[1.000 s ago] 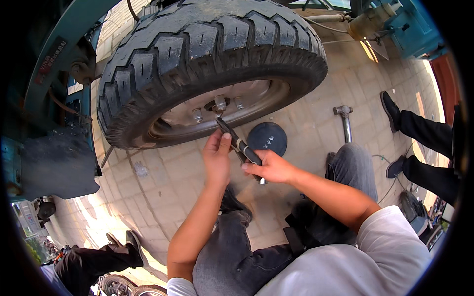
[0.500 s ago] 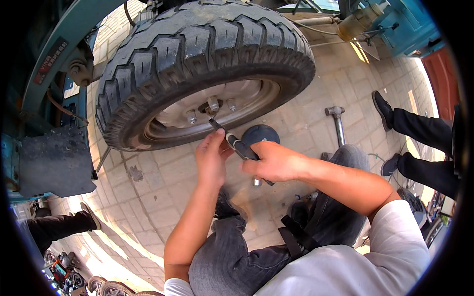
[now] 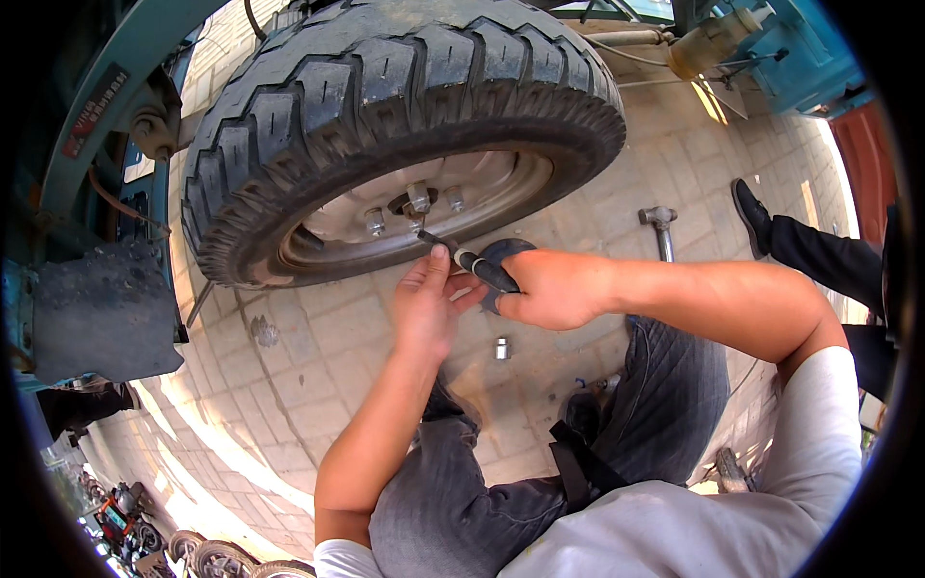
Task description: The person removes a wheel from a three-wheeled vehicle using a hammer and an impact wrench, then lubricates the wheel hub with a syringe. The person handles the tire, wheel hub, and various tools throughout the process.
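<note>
My right hand (image 3: 559, 287) is wrapped around the black grip of a slim hand tool (image 3: 488, 273) with a pale band; its exact kind is unclear. The thumb and fingers of my left hand (image 3: 429, 294) close around the tool's front part. The dark tip points toward the lower rim of a large, upright wheel. That wheel has a thick black tire (image 3: 385, 116) and a pale metal rim (image 3: 356, 214). Several lug nuts (image 3: 417, 197) show around its hub. A dark round object (image 3: 501, 252) is partly hidden behind my right hand.
A metal socket (image 3: 502, 348) stands on the paving bricks between my legs. Farther right is a hammer (image 3: 660, 226). Another person's shoe (image 3: 751, 218) and dark trouser leg are at the right. Blue vehicle frame parts (image 3: 96, 125) border the wheel on the left.
My right forearm and elbow have swung up and outward, tilting the tool flatter. My left hand has shifted slightly right with it. The socket is now fully uncovered. The person at left has moved outward.
</note>
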A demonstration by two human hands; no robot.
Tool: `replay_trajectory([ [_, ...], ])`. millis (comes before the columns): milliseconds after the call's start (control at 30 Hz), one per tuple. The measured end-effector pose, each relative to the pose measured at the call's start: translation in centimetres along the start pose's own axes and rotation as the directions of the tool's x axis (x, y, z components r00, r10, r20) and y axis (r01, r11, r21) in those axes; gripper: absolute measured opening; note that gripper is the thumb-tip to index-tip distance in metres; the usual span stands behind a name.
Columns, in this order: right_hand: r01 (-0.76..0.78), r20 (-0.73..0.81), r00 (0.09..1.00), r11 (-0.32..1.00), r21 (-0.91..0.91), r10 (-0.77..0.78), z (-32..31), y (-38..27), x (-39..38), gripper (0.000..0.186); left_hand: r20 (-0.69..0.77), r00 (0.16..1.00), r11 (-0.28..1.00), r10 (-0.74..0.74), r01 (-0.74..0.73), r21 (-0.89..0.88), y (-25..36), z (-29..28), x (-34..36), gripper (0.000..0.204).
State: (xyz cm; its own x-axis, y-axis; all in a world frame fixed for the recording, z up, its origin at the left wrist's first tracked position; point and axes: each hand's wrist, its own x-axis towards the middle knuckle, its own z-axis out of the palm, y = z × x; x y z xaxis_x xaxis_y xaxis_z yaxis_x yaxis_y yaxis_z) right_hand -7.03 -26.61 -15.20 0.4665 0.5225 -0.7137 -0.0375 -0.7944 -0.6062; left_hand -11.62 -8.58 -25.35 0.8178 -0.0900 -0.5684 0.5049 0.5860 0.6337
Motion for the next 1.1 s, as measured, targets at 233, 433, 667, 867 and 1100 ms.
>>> replay_trajectory([
  [233,0.126,-0.173,0.965,0.925,-0.358,-0.199,1.5,4.2,0.9,0.033,-0.045,0.999,1.0,0.003,-0.003,-0.002,-3.4,0.3,1.1,0.028],
  [433,0.075,-0.311,0.922,0.895,-0.439,-0.23,3.2,7.1,2.4,0.034,-0.073,0.996,0.999,0.053,-0.053,0.013,-4.0,0.4,1.9,0.025],
  [667,0.133,-0.476,0.846,0.959,-0.249,-0.241,5.9,8.5,3.1,0.031,-0.09,0.994,0.997,0.061,-0.056,0.056,-2.8,-0.2,2.0,0.02],
  [867,0.089,-0.525,0.822,0.959,-0.268,-0.223,6.7,8.7,3.3,0.031,-0.078,0.993,0.989,0.086,-0.075,0.13,-3.2,0.1,2.2,0.023],
  [1100,0.065,-0.646,0.648,0.874,-0.482,-0.405,5.6,12.3,7.1,0.027,-0.095,0.986,0.979,0.138,-0.121,0.166,-4.8,-0.2,4.2,0.024],
])
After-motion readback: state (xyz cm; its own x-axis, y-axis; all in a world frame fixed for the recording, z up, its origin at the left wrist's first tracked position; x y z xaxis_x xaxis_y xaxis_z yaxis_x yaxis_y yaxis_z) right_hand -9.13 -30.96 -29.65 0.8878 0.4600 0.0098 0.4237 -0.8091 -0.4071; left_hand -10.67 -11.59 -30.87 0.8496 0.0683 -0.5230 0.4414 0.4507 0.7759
